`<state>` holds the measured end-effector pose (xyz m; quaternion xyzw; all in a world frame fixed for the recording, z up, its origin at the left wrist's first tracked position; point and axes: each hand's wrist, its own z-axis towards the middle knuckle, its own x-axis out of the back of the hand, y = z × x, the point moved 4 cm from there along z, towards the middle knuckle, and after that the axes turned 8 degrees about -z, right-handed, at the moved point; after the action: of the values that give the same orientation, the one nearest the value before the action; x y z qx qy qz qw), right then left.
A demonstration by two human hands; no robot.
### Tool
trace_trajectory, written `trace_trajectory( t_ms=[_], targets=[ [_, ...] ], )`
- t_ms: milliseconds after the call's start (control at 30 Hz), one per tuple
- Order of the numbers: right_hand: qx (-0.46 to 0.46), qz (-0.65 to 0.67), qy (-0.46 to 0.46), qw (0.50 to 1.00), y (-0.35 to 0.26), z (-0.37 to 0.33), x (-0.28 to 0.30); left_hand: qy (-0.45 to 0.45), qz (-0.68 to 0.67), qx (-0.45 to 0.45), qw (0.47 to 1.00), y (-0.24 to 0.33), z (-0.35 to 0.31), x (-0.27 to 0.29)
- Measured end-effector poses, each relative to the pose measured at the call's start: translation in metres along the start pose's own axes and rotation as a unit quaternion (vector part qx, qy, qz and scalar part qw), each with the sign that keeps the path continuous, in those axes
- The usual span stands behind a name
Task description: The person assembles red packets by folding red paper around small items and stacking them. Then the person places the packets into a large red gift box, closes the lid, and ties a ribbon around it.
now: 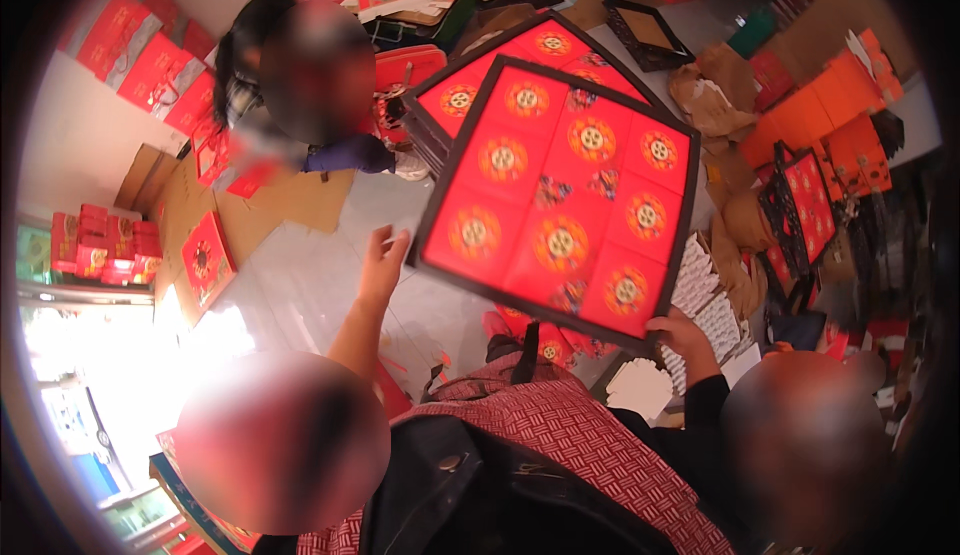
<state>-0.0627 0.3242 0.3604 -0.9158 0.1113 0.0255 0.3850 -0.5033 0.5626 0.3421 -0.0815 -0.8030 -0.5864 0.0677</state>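
A black-rimmed square tray [428, 217] is held tilted in front of me, filled with several red square packets [560, 243] bearing round orange-and-cream emblems. My right hand [678, 333] grips its near right corner, fingers partly hidden under the rim. My left hand [384, 259] is raised just beside the near left corner, fingers apart and holding nothing; a small gap shows between it and the rim. Behind and partly covered by this tray is a second similar tray [455, 98] with the same red packets, seemingly on top of a stack.
At the far left a person [300, 85] sits or crouches near red gift bags [160, 70]. Flattened cardboard [290, 200] and a red box [207, 258] are on the left side. Orange boxes [835, 105], brown paper [715, 90] and white stacked pieces [708, 315] crowd the right.
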Motion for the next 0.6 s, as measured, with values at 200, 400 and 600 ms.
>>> trace_trajectory(
  t_ms=[200,400,600],
  targets=[
    [0.013,0.063,0.148,0.987,-0.072,0.088,0.082,-0.184,-0.232,0.255,0.921,-0.009,-0.008,-0.062],
    [0.172,-0.113,0.158,0.966,-0.170,0.146,0.057,0.016,-0.244,0.101,0.964,-0.025,-0.066,-0.058],
    [0.281,-0.322,0.082,0.901,-0.292,0.140,-0.075,0.017,-0.388,0.025,0.921,0.000,-0.182,-0.015]
  ],
)
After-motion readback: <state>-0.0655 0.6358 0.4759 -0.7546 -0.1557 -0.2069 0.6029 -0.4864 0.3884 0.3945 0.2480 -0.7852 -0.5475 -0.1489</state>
